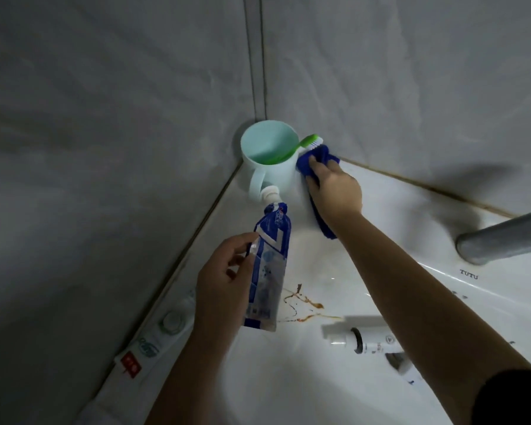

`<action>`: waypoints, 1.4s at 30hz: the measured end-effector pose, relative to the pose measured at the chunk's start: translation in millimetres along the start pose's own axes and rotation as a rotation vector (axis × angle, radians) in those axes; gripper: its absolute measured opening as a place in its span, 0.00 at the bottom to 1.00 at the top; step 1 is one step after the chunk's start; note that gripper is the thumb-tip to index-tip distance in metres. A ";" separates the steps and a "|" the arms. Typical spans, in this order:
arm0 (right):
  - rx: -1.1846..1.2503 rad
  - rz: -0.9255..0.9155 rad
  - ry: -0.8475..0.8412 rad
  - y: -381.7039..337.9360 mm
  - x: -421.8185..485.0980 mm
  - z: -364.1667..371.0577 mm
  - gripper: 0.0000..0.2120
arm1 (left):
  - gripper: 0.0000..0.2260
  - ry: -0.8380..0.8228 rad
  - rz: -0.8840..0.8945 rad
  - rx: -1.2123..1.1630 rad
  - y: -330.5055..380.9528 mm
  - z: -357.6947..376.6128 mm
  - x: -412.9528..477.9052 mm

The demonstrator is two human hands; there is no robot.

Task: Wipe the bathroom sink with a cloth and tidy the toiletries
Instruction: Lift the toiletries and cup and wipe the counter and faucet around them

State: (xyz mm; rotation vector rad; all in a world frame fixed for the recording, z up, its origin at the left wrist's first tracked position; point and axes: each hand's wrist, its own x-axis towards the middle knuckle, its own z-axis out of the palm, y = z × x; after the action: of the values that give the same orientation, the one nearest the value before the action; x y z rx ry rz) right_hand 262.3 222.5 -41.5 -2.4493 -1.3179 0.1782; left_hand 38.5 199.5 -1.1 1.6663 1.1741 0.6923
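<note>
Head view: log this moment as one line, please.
left hand: holds toothpaste tube | right hand: presses blue cloth on sink beside cup | brown stain: not yet wiped

Grey wall panels [105,118] fill the field from 9 to 2 o'clock and meet at a dark vertical corner seam [255,56] at 12 o'clock. A discoloured sealant line [426,187] runs toward 3 o'clock, above a grey metal tap spout [503,237].
</note>
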 end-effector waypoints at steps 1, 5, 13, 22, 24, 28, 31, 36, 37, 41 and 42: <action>0.000 0.023 0.007 5.1 -8.2 -3.1 0.20 | 0.12 0.008 0.000 -0.007 0.6 0.0 -0.9; -0.015 0.282 0.142 45.7 -72.6 -24.2 0.17 | 0.16 0.006 0.012 -0.023 0.8 2.6 -4.7; -0.004 0.071 -0.026 2.9 -39.3 -12.1 0.16 | 0.09 0.036 0.021 0.002 -1.6 0.1 -13.8; 0.169 0.343 0.118 51.0 -157.3 -43.0 0.13 | 0.08 -0.159 0.025 -0.006 11.4 52.8 -9.7; 0.243 0.432 0.210 53.1 -170.9 -56.0 0.13 | 0.09 -0.229 0.005 -0.038 17.4 74.3 -1.3; 0.526 0.606 0.295 50.8 -176.0 -81.5 0.14 | 0.13 -0.378 -0.038 -0.158 39.6 115.1 14.4; 0.686 0.625 0.360 50.8 -170.6 -92.9 0.10 | 0.12 -0.432 -0.077 -0.202 53.6 141.3 24.0; 0.744 0.677 0.339 64.5 -168.2 -91.1 0.12 | 0.11 -0.457 -0.010 -0.115 47.9 173.9 32.5; 0.719 0.689 0.324 67.0 -170.0 -89.6 0.13 | 0.11 -0.460 0.002 -0.102 47.2 176.8 31.3; 0.620 0.692 0.304 67.2 -179.2 -86.1 0.15 | 0.13 -0.498 0.058 -0.048 43.4 178.5 26.3; 0.626 0.717 0.297 66.8 -181.7 -84.9 0.15 | 0.14 -0.487 0.068 -0.029 41.7 177.7 27.0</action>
State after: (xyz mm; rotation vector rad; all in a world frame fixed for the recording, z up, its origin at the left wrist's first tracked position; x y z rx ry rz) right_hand 236.2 17.5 3.2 -2.1568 -0.1664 0.3261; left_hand 214.3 154.2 -33.9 1.7286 0.7590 0.3122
